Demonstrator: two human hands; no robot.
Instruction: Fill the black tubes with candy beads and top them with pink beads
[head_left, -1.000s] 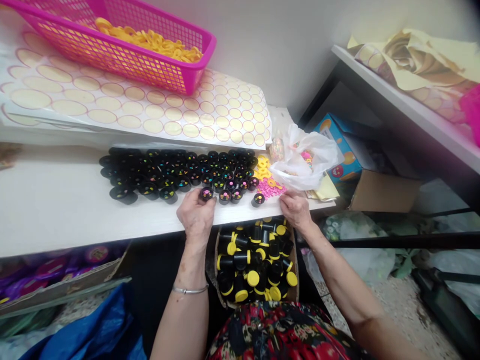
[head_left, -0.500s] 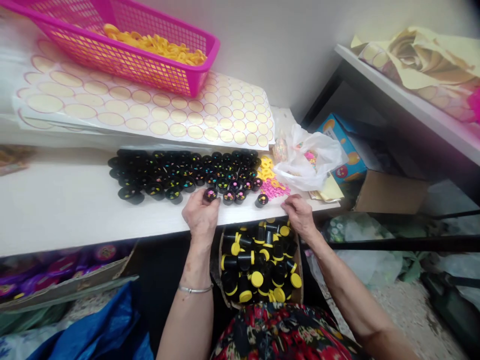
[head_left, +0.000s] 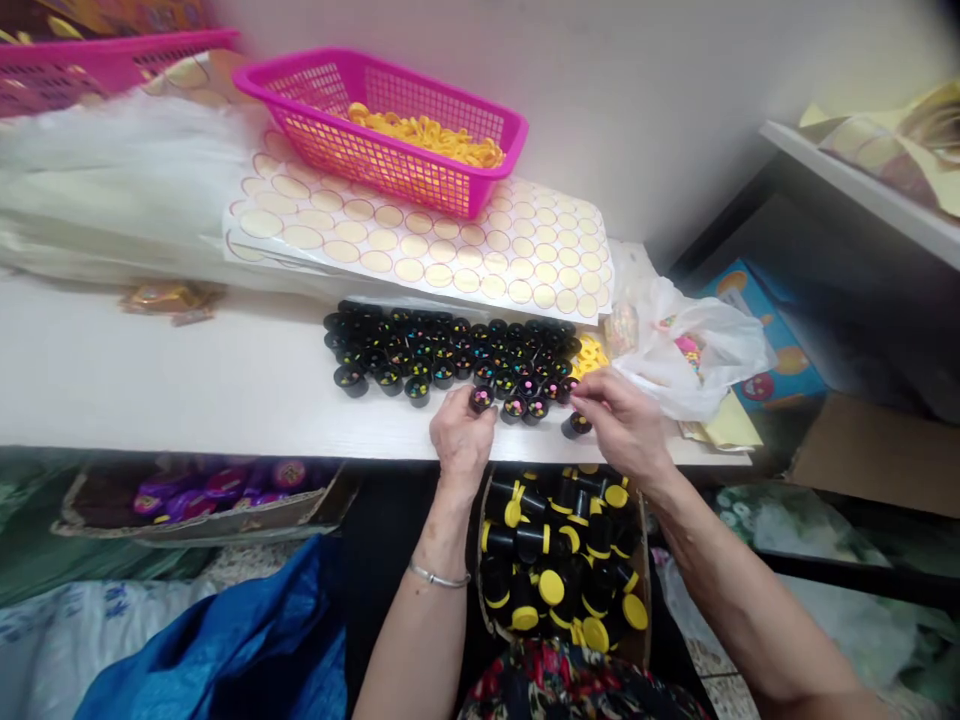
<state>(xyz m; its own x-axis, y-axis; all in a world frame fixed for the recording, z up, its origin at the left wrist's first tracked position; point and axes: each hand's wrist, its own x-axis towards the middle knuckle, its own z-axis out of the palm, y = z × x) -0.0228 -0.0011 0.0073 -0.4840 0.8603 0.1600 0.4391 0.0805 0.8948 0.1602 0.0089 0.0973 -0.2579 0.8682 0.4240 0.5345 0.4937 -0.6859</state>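
Observation:
Near the front edge of the white table (head_left: pixel 247 400), my left hand (head_left: pixel 461 440) is closed around a small black cup (head_left: pixel 481 399) with tiny coloured pieces inside. My right hand (head_left: pixel 630 425) has its thumb and fingertips pinched together over the right end of the cups; what they hold is too small to make out. Rows of similar black cups (head_left: pixel 418 388) stand close together behind my hands. One separate cup (head_left: pixel 576 426) is just below my right fingertips. Yellow ring-shaped pieces (head_left: pixel 590 357) lie behind my right hand, which hides the pink pieces.
Below the table edge sits a carton of black containers with yellow lids (head_left: pixel 551 587). A pink basket (head_left: pixel 480 190) of yellow pieces rests on sheets of round stickers (head_left: pixel 409 270). To the right are a white plastic bag (head_left: pixel 720 340) and a blue box (head_left: pixel 787 370).
My right hand has moved left from beside the pink pieces to above the cups' right end, its fingers pinched. My left hand still holds its cup. The camera view has shifted left.

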